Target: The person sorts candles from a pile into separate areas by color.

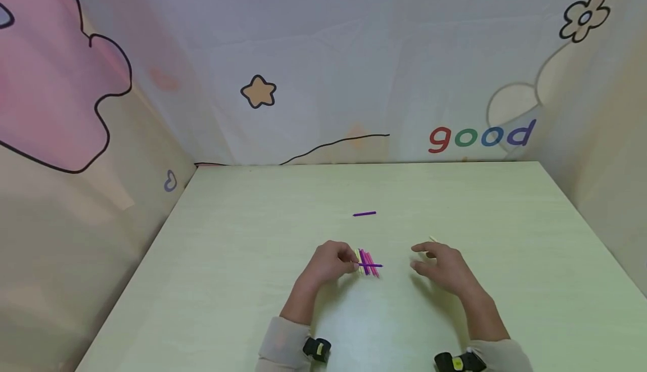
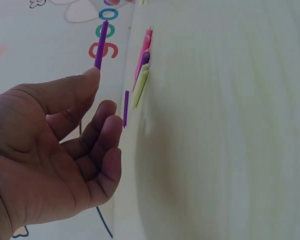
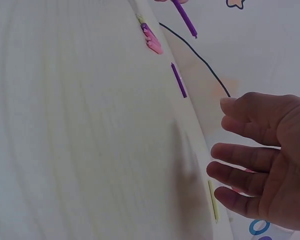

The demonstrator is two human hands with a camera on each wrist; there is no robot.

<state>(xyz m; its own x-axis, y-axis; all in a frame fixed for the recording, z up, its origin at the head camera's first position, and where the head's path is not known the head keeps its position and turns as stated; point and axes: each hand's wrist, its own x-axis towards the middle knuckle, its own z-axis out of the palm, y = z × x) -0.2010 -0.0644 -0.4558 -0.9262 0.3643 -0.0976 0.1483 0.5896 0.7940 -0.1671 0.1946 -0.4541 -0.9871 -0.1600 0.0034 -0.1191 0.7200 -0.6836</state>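
My left hand (image 1: 329,261) pinches a thin purple stick (image 2: 102,45) by one end between thumb and forefinger, its other fingers loosely curled. The stick is held above the table, crossing over a small row of sticks in the head view. That row has pale yellow sticks (image 2: 140,87) at its left, a purple one (image 1: 367,271) beside them and pink ones (image 3: 154,47) at its right. To the right, my right hand (image 1: 443,268) hovers with its fingers spread and nothing between them. Behind it lies a pale yellow stick (image 3: 213,202), mostly hidden by the hand in the head view.
Another purple stick (image 1: 364,213) lies alone farther back on the pale table (image 1: 227,237). A printed cloth (image 1: 313,51) hangs as a wall along the back edge and both sides. Each wrist wears a black strap (image 1: 317,349).
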